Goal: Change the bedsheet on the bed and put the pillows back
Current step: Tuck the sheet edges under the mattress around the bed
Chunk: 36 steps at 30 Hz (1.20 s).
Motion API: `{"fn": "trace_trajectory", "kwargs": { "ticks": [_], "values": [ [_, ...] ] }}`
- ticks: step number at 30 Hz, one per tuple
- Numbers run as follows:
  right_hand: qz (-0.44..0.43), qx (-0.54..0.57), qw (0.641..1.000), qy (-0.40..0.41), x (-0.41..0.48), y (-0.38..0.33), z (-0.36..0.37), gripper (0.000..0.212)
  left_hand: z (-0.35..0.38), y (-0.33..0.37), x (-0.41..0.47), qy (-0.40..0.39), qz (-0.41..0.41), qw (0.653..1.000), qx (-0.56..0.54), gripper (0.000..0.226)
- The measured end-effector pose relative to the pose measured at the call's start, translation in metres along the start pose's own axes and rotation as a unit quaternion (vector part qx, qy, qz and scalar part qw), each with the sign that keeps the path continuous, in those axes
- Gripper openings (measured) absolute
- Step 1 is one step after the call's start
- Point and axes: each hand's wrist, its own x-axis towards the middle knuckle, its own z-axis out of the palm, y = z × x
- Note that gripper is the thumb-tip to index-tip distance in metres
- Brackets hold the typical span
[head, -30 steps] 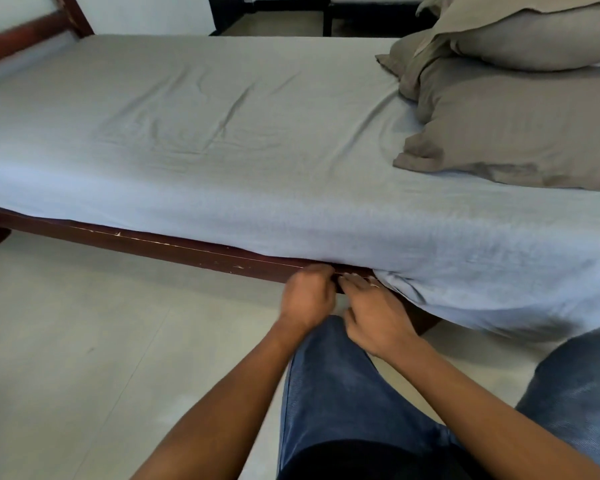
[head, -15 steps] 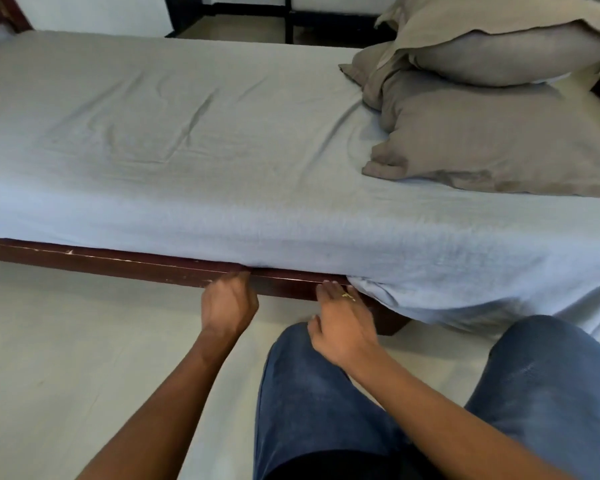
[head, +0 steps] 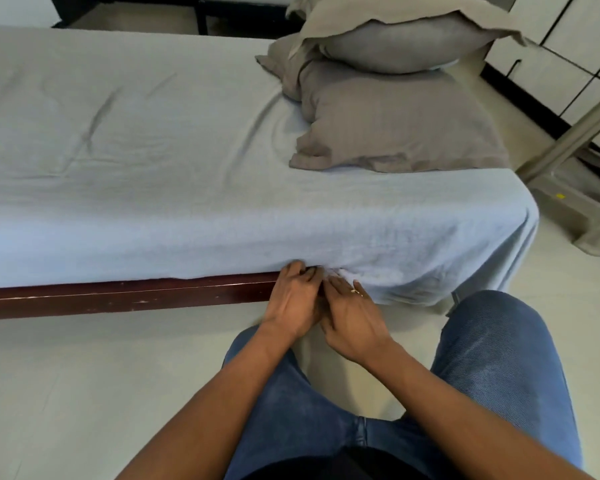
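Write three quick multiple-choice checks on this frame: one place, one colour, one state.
1. Where on the bed are the pillows?
A. left end
B. right end, stacked
C. middle

2. What colour is the bedsheet?
A. light blue
B. red
C. black

3. How is the bedsheet at the near right corner?
A. tucked in
B. stripped off
C. hanging loose

Answers:
1. B: they lie piled one atop another at the right end.
2. A: the cloth over the bed is pale blue.
3. C: its edge droops free there.
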Motion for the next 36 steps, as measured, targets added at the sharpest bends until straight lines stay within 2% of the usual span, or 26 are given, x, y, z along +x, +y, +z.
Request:
{"fn": "trace_trajectory", "kwargs": {
  "ticks": [4, 6, 10, 13, 16, 19, 22, 25, 27, 30, 33, 36],
  "values": [
    [0.036, -0.049, 0.997, -0.047, 0.028, 0.026, 0.007, 0.073, 0.017, 0.015, -0.003, -0.127, -0.041, 0.991, 0.03, 0.079],
    [0.064, -0.054, 0.993, -0.085, 0.044, 0.026, 0.002, 0.071, 0.011, 0.013, -0.003, -0.159, -0.036, 0.987, 0.008, 0.084],
    [0.079, -0.039, 0.991, -0.1, 0.049, 0.02, -0.003, 0.068, -0.008, 0.005, -0.005, -0.078, -0.059, 0.994, -0.053, 0.063],
    [0.049, -0.036, 0.994, -0.086, 0.039, 0.029, -0.004, 0.074, -0.006, 0.017, 0.004, -0.117, -0.036, 0.99, -0.064, 0.065],
    [0.032, -0.004, 0.999, -0.039, 0.022, 0.035, -0.014, 0.058, 0.01, 0.026, 0.013, -0.098, -0.034, 0.994, -0.047, 0.069],
    [0.035, -0.003, 0.999, 0.004, 0.005, 0.045, -0.015, 0.075, 0.022, 0.034, 0.011, -0.094, -0.049, 0.994, -0.01, 0.075],
    [0.086, -0.07, 0.993, -0.051, 0.015, 0.07, -0.013, 0.071, 0.016, 0.041, 0.013, -0.123, -0.057, 0.991, 0.01, 0.071],
    [0.127, -0.06, 0.987, -0.082, 0.035, 0.076, -0.018, 0.061, 0.002, 0.048, 0.004, -0.104, -0.062, 0.993, 0.008, 0.05],
    [0.129, -0.063, 0.985, -0.092, 0.039, 0.074, -0.018, 0.061, 0.003, 0.054, 0.003, -0.11, -0.036, 0.993, -0.028, 0.056],
    [0.111, -0.06, 0.986, -0.109, 0.033, 0.078, -0.02, 0.072, 0.023, 0.056, 0.028, -0.138, 0.021, 0.99, -0.034, 0.076],
    [0.078, -0.037, 0.995, -0.053, 0.011, 0.084, -0.03, 0.063, 0.039, 0.071, 0.047, -0.147, -0.002, 0.989, -0.016, 0.08],
    [0.049, -0.019, 0.998, -0.031, -0.013, 0.084, -0.032, 0.067, 0.045, 0.087, 0.045, -0.164, -0.029, 0.986, 0.028, 0.083]
  ]
}}
